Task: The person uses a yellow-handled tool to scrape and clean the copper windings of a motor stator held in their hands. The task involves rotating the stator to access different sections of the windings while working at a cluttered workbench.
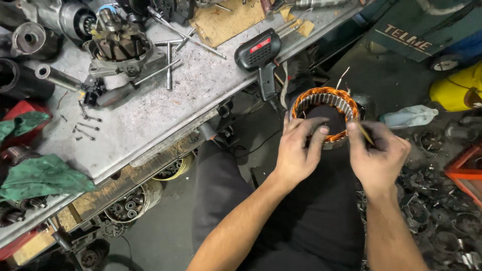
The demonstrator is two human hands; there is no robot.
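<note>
So, biggest thing first: the metal table (165,108) runs across the upper left, scratched up and crowded. Sitting on it near the far edge is an alternator housing (120,52) with its insides showing. Green rags (42,175) are bunched at the near left end, one of them draped over the table's edge. A black soldering gun (260,55) with a red label hangs off the right edge of the table, handle pointing down toward me. Long bolts (168,65) lie loose beside the housing, and a few small screws (84,125) are scattered further left. Over on the floor to the right there's a heap of metal scrap (442,211), with a crumpled plastic bottle (409,116) just behind it.

Now the bit I'm working on: the stator (326,113), a ring with copper windings, is held up over my lap, off the table and just right of the soldering gun. My left hand (298,153) has its fingers curled over the near rim, gripping it. My right hand (379,158) is pinching a thin stick-like tool (365,134) between thumb and fingers, right at the stator's right side.
</note>
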